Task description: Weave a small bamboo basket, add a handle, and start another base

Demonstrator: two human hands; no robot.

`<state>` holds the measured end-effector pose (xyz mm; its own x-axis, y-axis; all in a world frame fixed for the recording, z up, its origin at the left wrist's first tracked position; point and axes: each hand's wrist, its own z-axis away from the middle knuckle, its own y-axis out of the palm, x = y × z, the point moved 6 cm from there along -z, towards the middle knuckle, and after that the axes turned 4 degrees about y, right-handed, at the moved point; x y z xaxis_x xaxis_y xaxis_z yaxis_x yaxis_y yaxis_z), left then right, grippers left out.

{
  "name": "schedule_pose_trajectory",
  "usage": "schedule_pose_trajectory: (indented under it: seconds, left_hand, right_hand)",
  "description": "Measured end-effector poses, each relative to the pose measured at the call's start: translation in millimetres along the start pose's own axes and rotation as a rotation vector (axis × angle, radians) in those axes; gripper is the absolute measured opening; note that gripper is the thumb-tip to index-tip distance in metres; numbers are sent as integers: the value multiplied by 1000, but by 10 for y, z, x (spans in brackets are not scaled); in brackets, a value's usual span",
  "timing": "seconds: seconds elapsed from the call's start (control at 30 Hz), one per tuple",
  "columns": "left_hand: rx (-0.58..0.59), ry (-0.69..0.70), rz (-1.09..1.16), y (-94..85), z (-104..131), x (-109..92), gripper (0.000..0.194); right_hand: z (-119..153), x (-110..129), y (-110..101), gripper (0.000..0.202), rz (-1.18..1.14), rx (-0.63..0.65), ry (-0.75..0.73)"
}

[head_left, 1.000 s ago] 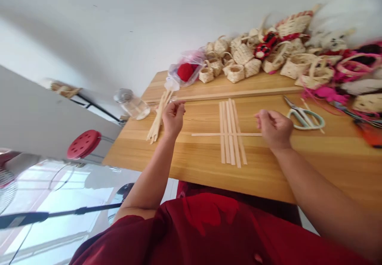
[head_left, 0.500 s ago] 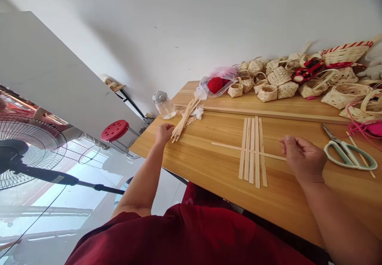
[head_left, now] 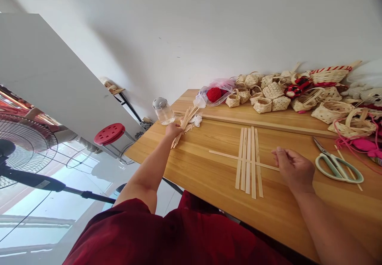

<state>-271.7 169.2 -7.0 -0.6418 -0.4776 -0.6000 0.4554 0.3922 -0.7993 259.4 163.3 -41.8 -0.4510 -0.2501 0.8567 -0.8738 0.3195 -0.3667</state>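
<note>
My left hand [head_left: 174, 131] reaches to a loose bundle of bamboo strips [head_left: 187, 118] at the table's left side. Its fingers are pinched together on the strips, though the fingertips partly hide. Several flat bamboo strips [head_left: 246, 161] lie side by side in front of me, and one cross strip [head_left: 222, 153] is woven through them. By that strip's right end rests my right hand [head_left: 295, 169], loosely closed, with nothing visible in its fingers. To its right lie scissors [head_left: 337, 163] with pale green handles, partly spread.
Small woven baskets [head_left: 263, 106] crowd the back of the table [head_left: 203, 177]. Red yarn [head_left: 214, 94] sits in a clear bag. A clear jar [head_left: 164, 113] stands at the left edge, and pink cord [head_left: 365, 143] lies at right. A red stool [head_left: 109, 133] and fan [head_left: 26, 149] stand beyond.
My left hand has moved forward and right onto the bundle of strips. My right hand stays beside the cross strip's end. The camera view has shifted slightly.
</note>
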Motion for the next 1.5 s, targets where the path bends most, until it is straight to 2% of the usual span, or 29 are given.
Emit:
schedule_pose_trajectory:
  seconds: [0.1, 0.23, 0.33, 0.4, 0.47, 0.6, 0.8, 0.9, 0.97, 1.1, 1.2, 1.4, 1.5]
  left_hand:
    - [-24, -17, 45, -7, 14, 3, 18]
    - [-89, -27, 148, -83, 59, -21, 10]
    - [-127, -37, 282, -162, 125, -84, 10]
    - [-113, -35, 415, -182, 202, -178, 13]
    - [-36, -21, 573, -146, 316, -331, 16]
    - [238, 32, 872, 64, 662, -773, 24]
    - [627, 55, 1109, 548, 1351, -1433, 27]
    - [799, 13, 1214, 813, 1756, -1680, 32]
    - [859, 11, 1230, 957, 2014, -1786, 39]
    - [902, 72, 1137, 1162, 2429, -1866, 49]
    - [906, 119, 1061, 1243, 2615, -1858, 46]
    - [841, 147, 987, 1264, 2687, -1776, 47]
    - [852, 155, 961, 1273, 2693, -1736, 50]
  right_hand:
    - [8, -8, 18, 38, -28, 21, 82]
    - [10, 28, 18, 38, -27, 30, 77]
    - [12, 33, 9, 37, -31, 34, 91]
    - [18, 56, -2, 36, -35, 29, 93]
    - [27, 100, -15, 36, -40, 19, 86]
    - [53, 212, -17, 38, -70, 26, 75]
    - [94, 361, -15, 34, -252, 71, 94]
    - [109, 402, 12, 33, -322, 98, 118]
    - [116, 415, 57, 35, -377, 142, 146]
    - [122, 421, 142, 43, -537, 237, 233]
    - [126, 409, 153, 44, -642, 263, 308]
    - [161, 399, 182, 41, -766, 321, 400]
    - [170, 407, 202, 41, -806, 350, 423]
